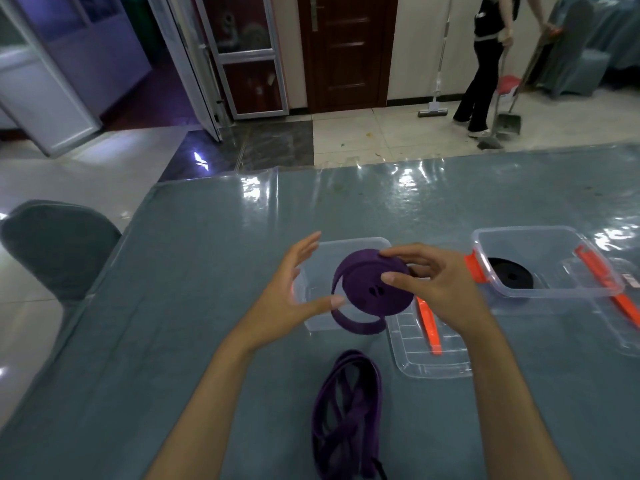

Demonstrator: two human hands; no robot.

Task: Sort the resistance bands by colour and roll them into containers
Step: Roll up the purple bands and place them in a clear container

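R hand (440,289) grip: pinching purple band roll (375,285) over clear box (311,320) | L hand (294,292) grip: wide, thumb touching roll | loose purple bands (346,410) on surface (207,271)

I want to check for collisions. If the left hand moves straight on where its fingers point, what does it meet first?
Probably the far rim of the clear container. The left hand points up and away, beside the purple roll that the right hand holds. Depth is unclear.

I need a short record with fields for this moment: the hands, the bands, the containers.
right hand: grips purple roll
left hand: fingers straight, thumb tip at the roll's loose tail
roll position: held above near container
loose purple bands: unrolled on table
far container: holds black roll
lid: lies beside near container
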